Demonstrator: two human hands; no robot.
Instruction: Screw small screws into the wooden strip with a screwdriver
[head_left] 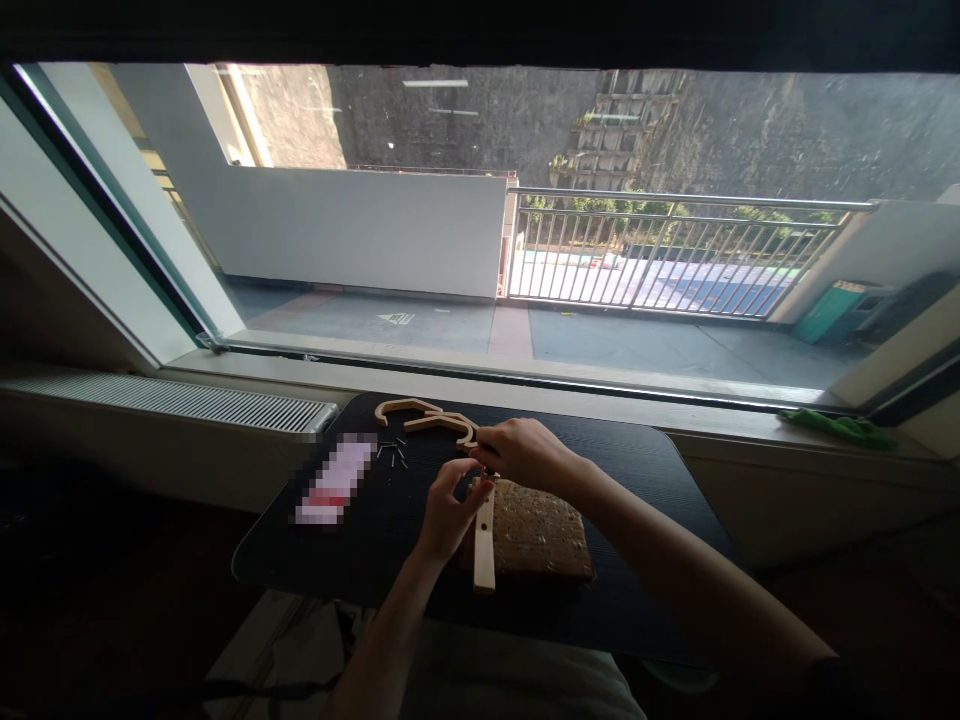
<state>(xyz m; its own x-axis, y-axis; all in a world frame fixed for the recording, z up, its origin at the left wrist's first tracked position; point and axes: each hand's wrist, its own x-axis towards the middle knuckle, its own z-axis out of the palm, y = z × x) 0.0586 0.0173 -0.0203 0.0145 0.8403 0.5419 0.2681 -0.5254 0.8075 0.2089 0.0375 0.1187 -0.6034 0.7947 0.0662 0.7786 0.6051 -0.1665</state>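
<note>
Works now with both hands on the covered far part of a pale, flat wooden strip with one dark round hole point(484, 562), laid lengthwise along the left side of a brown, rough, rectangular block point(541, 530) upon a black, wood-grained tabletop point(637, 450). Brings the left hand point(448, 505) in from the left of the block, with thumb and forefinger narrow and close together at the strip. Holds the right hand point(519, 450) curled over the far left corner of the block, very near to the left one. Cannot tell what is inside the fingers of either hand, because of overlap and shadow.

Seems, in judgement, to be at the step of fitting or turning something small at the strip. Probably calls next for a steady strip against the block and for careful alignment of both hands.

Beyond the far left corner of the block, shows two pale, bent, hook-ended wooden pieces point(442, 423); to the left of the block, some small, thin, dark pins or screws point(392, 457), loosely scattered.
</note>
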